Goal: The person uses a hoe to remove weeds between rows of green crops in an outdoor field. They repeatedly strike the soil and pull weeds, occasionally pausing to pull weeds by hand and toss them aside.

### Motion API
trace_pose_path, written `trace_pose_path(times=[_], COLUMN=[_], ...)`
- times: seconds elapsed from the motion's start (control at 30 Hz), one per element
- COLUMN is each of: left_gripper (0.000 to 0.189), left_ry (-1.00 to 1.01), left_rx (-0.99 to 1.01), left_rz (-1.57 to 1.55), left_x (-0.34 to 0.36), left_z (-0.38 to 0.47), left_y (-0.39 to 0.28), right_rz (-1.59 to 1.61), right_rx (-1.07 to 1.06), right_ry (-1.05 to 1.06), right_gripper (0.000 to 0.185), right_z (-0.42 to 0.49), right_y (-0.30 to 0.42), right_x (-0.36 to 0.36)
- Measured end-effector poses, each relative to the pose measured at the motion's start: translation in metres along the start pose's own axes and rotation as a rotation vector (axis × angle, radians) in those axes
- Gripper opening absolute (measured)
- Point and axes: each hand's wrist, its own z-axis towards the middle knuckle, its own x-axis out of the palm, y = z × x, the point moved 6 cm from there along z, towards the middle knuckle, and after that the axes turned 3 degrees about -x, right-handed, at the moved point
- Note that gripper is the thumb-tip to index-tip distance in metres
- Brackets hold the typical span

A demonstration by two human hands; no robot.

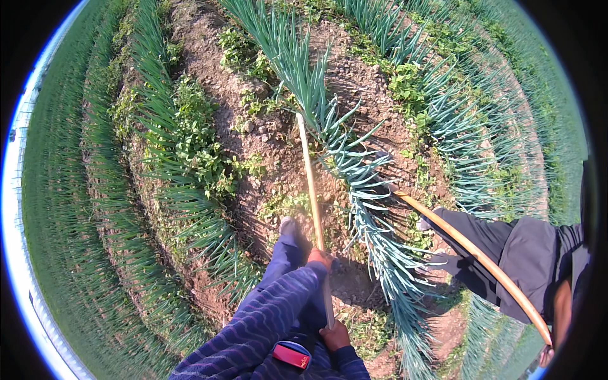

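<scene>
A long wooden handle [311,190] runs up from my body to the foot of a row of green onion plants [304,85]. My left hand [320,258] grips it partway along, below the striped sleeve. Lower down, near its end, my right hand [335,335] is closed around the same handle. The handle's far end meets soil and leaves, and whatever tool head it bears is hidden there. A red object [290,356] with writing shows at my front, between my arms.
At the right stands another person in dark clothes [527,256], holding a second wooden handle [475,251] that reaches the onion row. Leafy weeds [199,142] grow beside the rows on the left. My shoe [287,225] rests on cloddy soil [261,137].
</scene>
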Motion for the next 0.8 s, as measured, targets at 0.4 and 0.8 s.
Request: trace_pose_path(times=[0.4,0.8], left_gripper=[0.025,0.028], left_ry=[0.134,0.001], left_rx=[-0.011,0.157], left_rz=[-0.189,-0.275], left_x=[-0.003,-0.062], left_z=[0.0,0.031], left_y=[-0.028,-0.096], right_rz=[-0.228,-0.121], right_rx=[-0.1,-0.266], right_ry=[-0.186,-0.32], right_gripper=[0.036,0.026], right_z=[-0.026,0.083], right_y=[-0.03,0.127], right_x=[-0.004,-0.025])
